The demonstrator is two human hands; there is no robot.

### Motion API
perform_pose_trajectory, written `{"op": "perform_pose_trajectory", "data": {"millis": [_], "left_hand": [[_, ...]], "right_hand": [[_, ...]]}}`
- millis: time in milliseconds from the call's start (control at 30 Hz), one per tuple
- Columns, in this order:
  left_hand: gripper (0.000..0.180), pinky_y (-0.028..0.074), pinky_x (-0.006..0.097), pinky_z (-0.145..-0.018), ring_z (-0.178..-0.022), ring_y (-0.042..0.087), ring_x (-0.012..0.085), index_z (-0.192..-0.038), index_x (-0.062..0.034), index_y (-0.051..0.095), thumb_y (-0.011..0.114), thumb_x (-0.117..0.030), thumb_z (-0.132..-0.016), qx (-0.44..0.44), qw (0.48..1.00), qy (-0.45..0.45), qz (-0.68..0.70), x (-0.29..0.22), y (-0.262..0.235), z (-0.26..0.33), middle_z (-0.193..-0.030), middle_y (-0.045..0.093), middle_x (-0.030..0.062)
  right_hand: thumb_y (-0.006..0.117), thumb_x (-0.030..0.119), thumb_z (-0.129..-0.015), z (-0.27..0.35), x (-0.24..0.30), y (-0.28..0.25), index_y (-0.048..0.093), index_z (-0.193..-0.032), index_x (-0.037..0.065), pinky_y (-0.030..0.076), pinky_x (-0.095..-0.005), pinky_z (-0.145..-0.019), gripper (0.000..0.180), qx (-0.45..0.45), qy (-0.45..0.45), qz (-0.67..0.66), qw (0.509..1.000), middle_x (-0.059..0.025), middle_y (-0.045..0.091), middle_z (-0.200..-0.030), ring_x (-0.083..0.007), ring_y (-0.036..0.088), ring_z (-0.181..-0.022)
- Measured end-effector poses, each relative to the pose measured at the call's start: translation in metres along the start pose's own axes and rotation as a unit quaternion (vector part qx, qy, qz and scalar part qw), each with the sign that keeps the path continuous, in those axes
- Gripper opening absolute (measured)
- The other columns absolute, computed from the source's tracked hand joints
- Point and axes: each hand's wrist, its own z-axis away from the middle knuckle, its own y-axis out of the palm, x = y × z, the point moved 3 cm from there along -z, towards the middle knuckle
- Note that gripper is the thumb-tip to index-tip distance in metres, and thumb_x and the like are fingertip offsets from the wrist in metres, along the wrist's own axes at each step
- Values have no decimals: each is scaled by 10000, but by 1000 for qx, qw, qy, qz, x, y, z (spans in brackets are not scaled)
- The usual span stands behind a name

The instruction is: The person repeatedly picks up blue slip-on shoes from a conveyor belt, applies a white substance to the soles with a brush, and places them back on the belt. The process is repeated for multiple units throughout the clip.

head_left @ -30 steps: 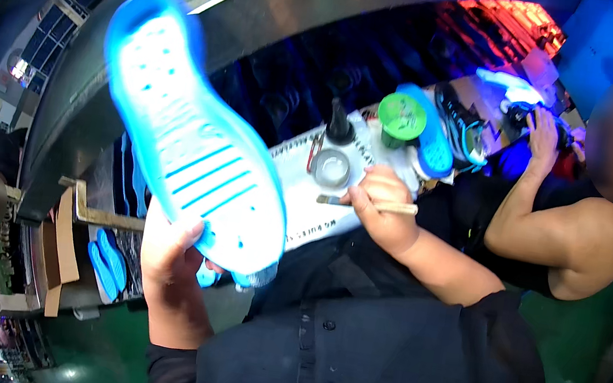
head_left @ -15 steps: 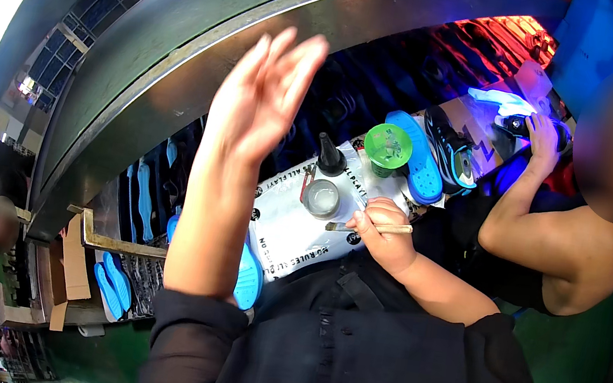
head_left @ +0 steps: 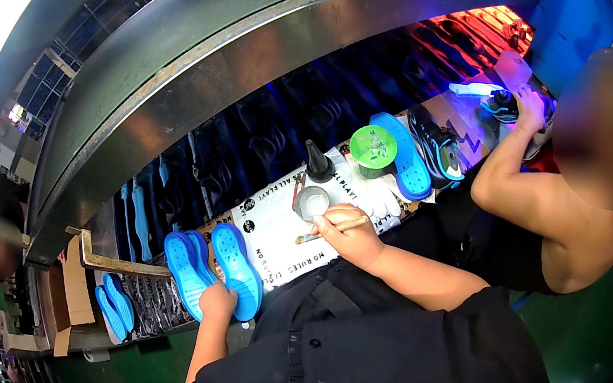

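My right hand [head_left: 353, 237] is closed round a thin wooden-handled brush [head_left: 304, 239], its bristles pointing left over a white printed sheet [head_left: 267, 245]. Just above the brush stands a small round container [head_left: 313, 203] with whitish contents. A black cone-topped bottle [head_left: 318, 163] is behind it. Down at the left, my left hand [head_left: 217, 302] is closed at the edge of a blue shoe sole [head_left: 184, 278] with ridges and small holes. Another blue sole [head_left: 235, 269] lies right beside that hand. Some of the left fingers are hidden.
A green-lidded cup [head_left: 373, 147], a blue sole [head_left: 407, 162] and a black shoe [head_left: 433, 147] stand to the right. There a co-worker's hand [head_left: 528, 109] handles another shoe. Dark shoe parts lie beneath the metal hood [head_left: 203, 91]. A bracket [head_left: 120, 265] juts out at left.
My left hand has come down from its raised place above the table to the blue soles at the left. My right hand still holds the brush, a little further left in view.
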Motion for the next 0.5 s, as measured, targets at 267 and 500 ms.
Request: {"op": "perform_pose_trajectory", "data": {"millis": [267,500], "left_hand": [[391,511,385,-694,-741,634,300,-1049,52,467,585,-219,-793,-97,912,13,397,30,35,-13,-852,632,171],[320,364,245,-371,-430,505,150,-995,-53,512,614,-309,-832,162,503,-54,847,-33,-28,31,-709,605,52]], "right_hand": [[546,227,-938,13,-8,1,669,-758,0,433,-243,-562,315,-1,109,-52,993,-36,601,-643,-94,530,-600],[555,193,-927,7,-2,9,676,-767,-5,446,-232,-578,282,-13,130,-107,986,-48,627,-676,-96,545,-615]]}}
